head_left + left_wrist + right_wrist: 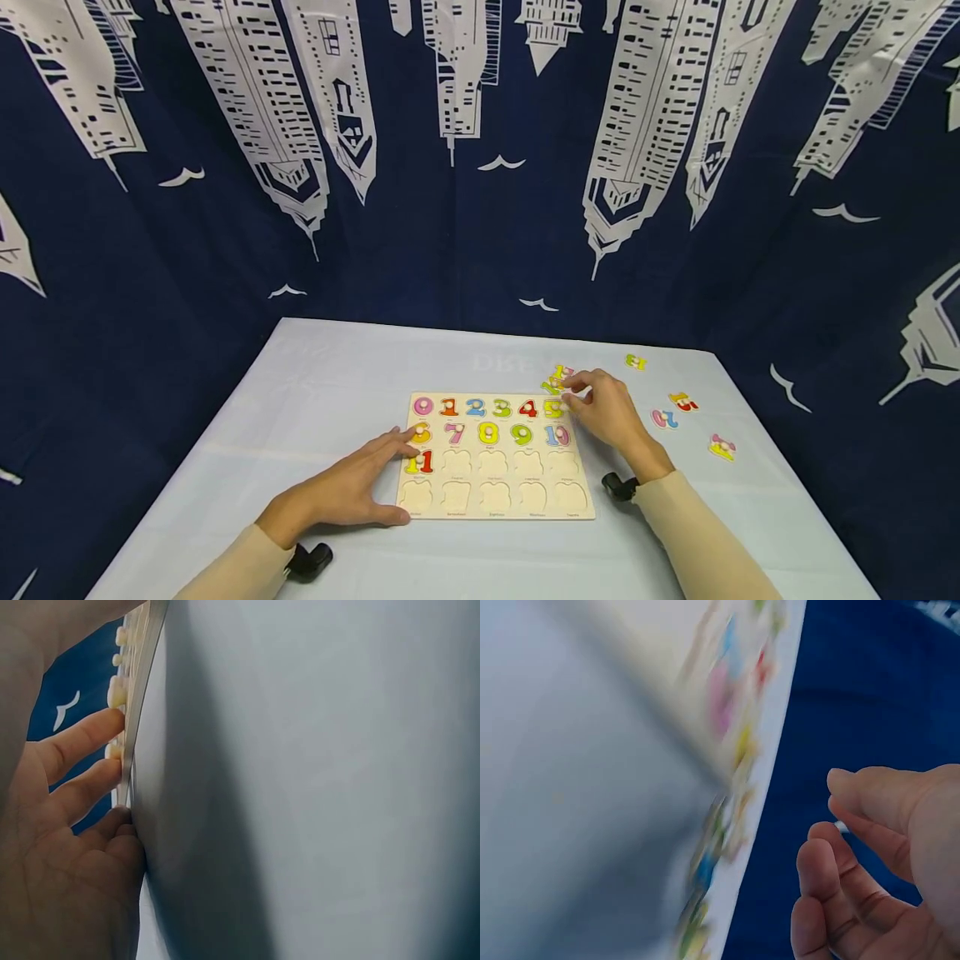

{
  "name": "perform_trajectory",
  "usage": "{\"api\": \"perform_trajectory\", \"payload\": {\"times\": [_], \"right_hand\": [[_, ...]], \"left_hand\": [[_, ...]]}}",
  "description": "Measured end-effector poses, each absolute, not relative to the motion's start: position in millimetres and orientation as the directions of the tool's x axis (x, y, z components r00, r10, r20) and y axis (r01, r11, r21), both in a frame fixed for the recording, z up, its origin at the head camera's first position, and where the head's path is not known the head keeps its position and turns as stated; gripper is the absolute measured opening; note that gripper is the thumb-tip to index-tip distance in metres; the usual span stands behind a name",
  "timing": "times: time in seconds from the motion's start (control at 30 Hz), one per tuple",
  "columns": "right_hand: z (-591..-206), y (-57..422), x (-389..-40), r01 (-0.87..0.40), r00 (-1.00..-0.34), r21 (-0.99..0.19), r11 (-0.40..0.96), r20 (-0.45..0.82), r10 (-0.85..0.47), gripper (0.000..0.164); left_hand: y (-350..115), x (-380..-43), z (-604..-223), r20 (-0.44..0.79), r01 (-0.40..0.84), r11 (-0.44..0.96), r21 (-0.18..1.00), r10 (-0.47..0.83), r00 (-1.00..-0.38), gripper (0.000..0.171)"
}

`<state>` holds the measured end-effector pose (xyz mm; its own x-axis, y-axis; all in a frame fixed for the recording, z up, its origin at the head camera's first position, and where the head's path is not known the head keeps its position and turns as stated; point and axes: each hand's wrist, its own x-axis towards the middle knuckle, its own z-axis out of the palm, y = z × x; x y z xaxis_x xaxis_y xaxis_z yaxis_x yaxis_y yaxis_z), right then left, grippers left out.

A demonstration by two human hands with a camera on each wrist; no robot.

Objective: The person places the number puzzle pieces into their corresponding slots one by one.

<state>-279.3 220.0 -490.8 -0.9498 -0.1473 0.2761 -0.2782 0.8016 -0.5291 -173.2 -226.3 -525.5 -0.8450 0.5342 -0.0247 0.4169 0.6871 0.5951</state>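
Observation:
A wooden number puzzle board (476, 507) lies on the table. Its upper rows hold coloured number pieces, 0 to 10, and the 11 piece (426, 462) sits at the start of the third row. My left hand (337, 486) rests at the board's left edge, fingertips over the 6 piece (423, 432) and 11, thumb by the lower left corner. Over the upper right corner, my right hand (606, 414) hovers near the 5 piece (552, 408) and a small cluster of loose number pieces (552, 387). In the right wrist view its thumb and fingers stand apart, with nothing between them.
To the right of the board lie more loose pieces: a yellow-green one (636, 362) far back, a red-orange one (683, 402), a blue-pink one (664, 418) and a pink-yellow one (722, 447). A dark blue patterned cloth (450, 250) hangs behind the white table (337, 375).

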Motion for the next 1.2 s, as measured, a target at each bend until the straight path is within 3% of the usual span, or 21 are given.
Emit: {"api": "perform_trajectory", "payload": {"times": [0.27,0.63,1.0,1.2], "right_hand": [[-503.1,255.9,-295.9,-0.233,-0.966,-0.501,0.833,0.216,-0.140,0.031],[-516.4,259.7,-301.1,-0.178,-0.983,-0.506,0.844,0.122,-0.134,0.015],[-515.1,257.6,-297.6,-0.158,-0.986,-0.515,0.843,0.131,-0.104,0.009],[-510.4,248.6,-289.7,-0.184,-0.975,-0.516,0.837,0.202,-0.090,0.009]], "left_hand": [[-227.4,-173.3,-526.2,-0.050,0.391,0.706,0.590,0.516,-0.855,0.090],[-227.2,-174.6,-528.4,-0.049,0.399,0.701,0.591,0.525,-0.850,0.092],[-225.0,-176.0,-525.6,-0.060,0.384,0.696,0.607,0.521,-0.851,0.090],[-226.1,-175.1,-525.1,-0.069,0.376,0.703,0.604,0.516,-0.854,0.090]]}}
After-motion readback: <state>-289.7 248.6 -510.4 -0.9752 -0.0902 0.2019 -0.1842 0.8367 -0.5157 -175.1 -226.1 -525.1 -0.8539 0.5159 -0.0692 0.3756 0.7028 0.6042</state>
